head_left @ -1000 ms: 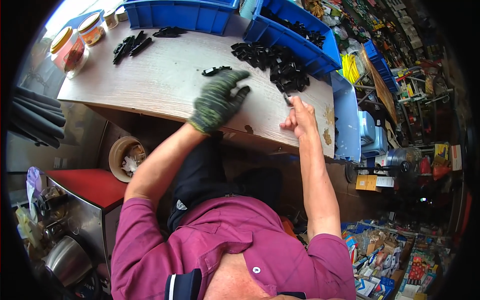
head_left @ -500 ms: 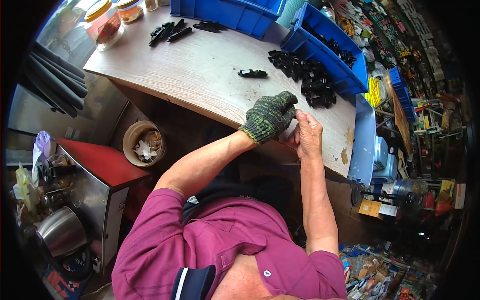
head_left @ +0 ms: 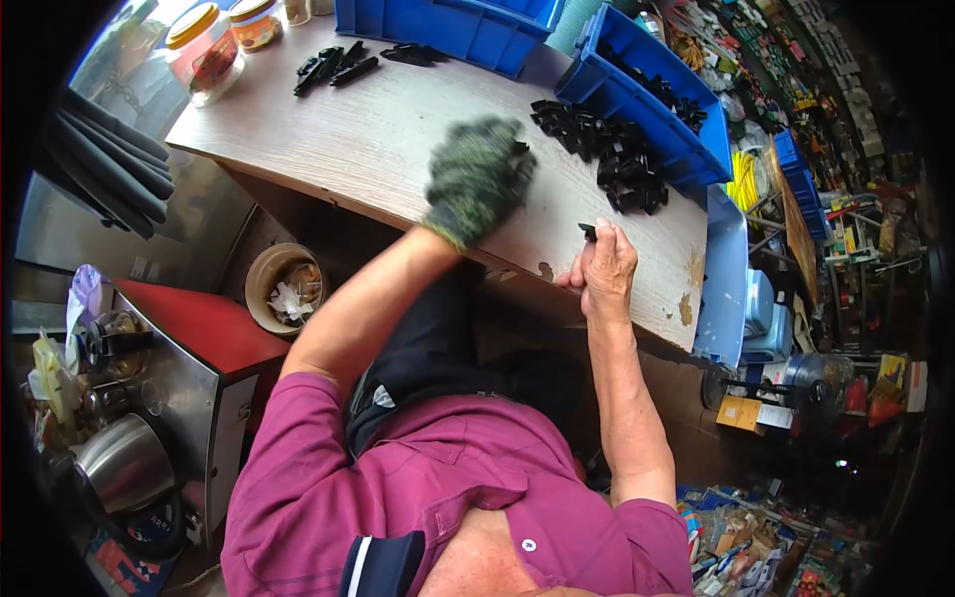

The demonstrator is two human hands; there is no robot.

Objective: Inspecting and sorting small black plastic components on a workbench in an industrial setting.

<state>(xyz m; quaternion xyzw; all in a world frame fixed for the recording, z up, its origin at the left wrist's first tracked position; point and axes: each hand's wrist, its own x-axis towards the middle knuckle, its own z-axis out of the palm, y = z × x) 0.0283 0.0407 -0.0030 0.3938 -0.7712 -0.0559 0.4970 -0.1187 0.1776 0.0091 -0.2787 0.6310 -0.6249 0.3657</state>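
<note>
My left hand [head_left: 479, 177], in a dark green knitted glove, is over the table, smeared by motion. Its fingers are too blurred to tell whether they are closed. A dark bit shows at the glove's far right edge, where a single black plastic part lay. My bare right hand [head_left: 609, 264] is near the table's front edge, pinching a small black plastic piece [head_left: 588, 232] between thumb and fingers. Beyond it lies a heap of black plastic parts [head_left: 632, 169], in front of a blue bin [head_left: 647, 104] that holds more of them.
Several long black parts [head_left: 333, 68] lie at the table's [head_left: 328, 139] far left, near two lidded jars [head_left: 204, 50]. Another blue bin [head_left: 448, 30] stands at the back. Below the front edge is a waste bucket [head_left: 261, 289]; a red-topped cabinet [head_left: 189, 318] stands left.
My left hand has moved away from my right, up and left over the lone black part, which is now mostly covered. The small black piece in my right hand has come into sight.
</note>
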